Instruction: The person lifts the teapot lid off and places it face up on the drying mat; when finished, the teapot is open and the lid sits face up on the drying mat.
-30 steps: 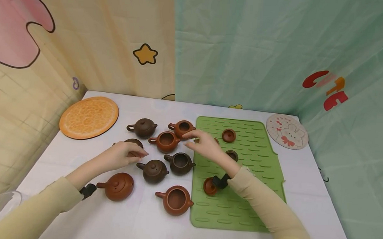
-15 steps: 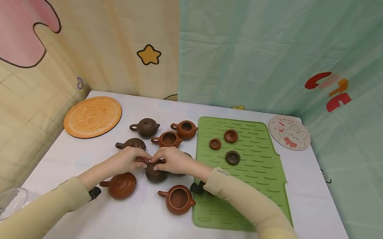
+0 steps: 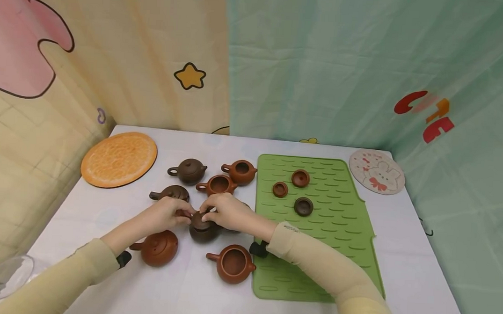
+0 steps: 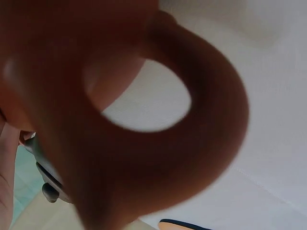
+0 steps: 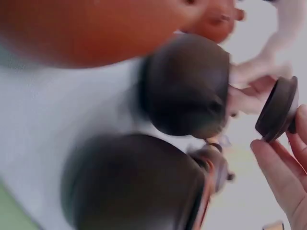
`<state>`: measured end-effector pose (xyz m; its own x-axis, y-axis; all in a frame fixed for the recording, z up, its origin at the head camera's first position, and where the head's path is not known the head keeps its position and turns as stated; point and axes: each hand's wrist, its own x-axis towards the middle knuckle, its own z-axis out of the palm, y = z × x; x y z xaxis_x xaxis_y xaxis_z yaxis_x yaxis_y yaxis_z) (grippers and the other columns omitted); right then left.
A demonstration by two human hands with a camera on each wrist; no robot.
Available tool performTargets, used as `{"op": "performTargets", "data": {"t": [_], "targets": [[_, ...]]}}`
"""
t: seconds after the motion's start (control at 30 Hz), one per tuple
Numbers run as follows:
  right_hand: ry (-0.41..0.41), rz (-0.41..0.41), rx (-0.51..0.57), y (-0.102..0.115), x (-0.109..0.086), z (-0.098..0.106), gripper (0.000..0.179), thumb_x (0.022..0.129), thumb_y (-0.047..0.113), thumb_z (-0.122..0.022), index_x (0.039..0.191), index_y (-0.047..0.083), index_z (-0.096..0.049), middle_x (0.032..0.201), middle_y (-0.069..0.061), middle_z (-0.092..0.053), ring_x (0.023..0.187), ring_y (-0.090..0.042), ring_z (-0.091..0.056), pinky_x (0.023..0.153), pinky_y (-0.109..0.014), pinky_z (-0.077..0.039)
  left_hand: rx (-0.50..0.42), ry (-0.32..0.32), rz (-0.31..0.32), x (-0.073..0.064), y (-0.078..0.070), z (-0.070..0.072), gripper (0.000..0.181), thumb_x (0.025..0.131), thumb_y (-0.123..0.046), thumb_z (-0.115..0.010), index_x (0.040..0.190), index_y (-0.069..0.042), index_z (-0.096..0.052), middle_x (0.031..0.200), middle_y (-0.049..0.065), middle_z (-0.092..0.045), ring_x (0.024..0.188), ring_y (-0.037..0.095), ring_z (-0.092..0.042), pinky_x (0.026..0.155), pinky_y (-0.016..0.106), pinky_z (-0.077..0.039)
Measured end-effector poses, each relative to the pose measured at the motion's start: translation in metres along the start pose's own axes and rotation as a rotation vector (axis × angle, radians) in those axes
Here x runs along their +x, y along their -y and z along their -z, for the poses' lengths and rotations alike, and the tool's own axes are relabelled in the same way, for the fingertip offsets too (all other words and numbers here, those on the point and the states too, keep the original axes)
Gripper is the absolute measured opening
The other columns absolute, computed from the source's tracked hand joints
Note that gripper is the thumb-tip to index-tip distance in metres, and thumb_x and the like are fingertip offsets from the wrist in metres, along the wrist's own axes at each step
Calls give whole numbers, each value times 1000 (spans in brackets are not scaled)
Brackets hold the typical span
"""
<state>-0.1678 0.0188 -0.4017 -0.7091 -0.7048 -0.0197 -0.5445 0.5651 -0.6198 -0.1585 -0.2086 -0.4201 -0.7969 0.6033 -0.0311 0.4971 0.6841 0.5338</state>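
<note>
My right hand (image 3: 228,213) pinches a dark brown teapot lid (image 5: 278,109) by its knob. The lid is tilted and apart from the dark teapot (image 5: 187,86) below, whose opening shows as a dark gap in the head view. At that pot's handle side, the curled fingers of my left hand (image 3: 166,214) grip it. Another dark teapot (image 5: 134,187) without a lid is close by, mostly hidden under my right hand in the head view. The handle of a reddish-brown teapot (image 4: 211,120) fills much of the left wrist view, blurred.
A green mat (image 3: 327,254) on the right bears a dark lid (image 3: 303,206) and two reddish lids. Around my hands stand several teapots, including an open reddish one (image 3: 233,265) in front. A clear plastic container (image 3: 10,277) lies left; an orange round mat (image 3: 119,159) is behind it.
My right hand has come left from the mat's edge to the dark teapot and lifted its lid. My left hand has moved right to the pot. A reddish lid has gone from the mat's front.
</note>
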Motion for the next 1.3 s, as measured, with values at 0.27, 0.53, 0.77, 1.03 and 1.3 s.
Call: {"op": "performTargets", "data": {"t": [0.27,0.53,0.77,1.03,1.3], "targets": [[-164,-186,506,-38,-50,45,23,95,20,-67,115,9,-71,121,-9,-69,106,-19,-67,92,-34,-55,36,17,1,2,-2,2,20,82,-9,-78,101,-8,-77,87,-2,-75,78,5,-65,67,22,-53],[-371,-402,942,-109,-128,87,24,100,19,-58,120,6,-61,118,0,-61,103,-7,-65,99,-31,-51,26,28,18,3,-2,3,19,81,-9,-78,101,-8,-77,86,-3,-75,77,4,-64,66,22,-52],[-509,-328,1333,-163,-180,98,21,106,16,-45,112,15,-65,110,0,-67,102,-12,-68,93,-26,-54,13,32,27,4,-2,3,20,82,-9,-78,101,-9,-77,87,-3,-75,78,5,-64,68,24,-53],[-574,-579,1074,-186,-204,89,65,107,33,-37,155,-3,-11,153,-26,-29,101,1,-61,98,-22,-50,22,28,23,4,-2,3,19,81,-8,-78,100,-9,-77,87,-3,-75,77,4,-64,66,22,-52],[-507,-803,602,-193,-205,85,69,105,42,-40,153,-5,-24,155,-31,-27,123,-21,-59,95,-22,-52,10,33,29,4,-4,2,19,81,-8,-78,100,-9,-77,87,-3,-75,77,4,-64,66,22,-52]]}}
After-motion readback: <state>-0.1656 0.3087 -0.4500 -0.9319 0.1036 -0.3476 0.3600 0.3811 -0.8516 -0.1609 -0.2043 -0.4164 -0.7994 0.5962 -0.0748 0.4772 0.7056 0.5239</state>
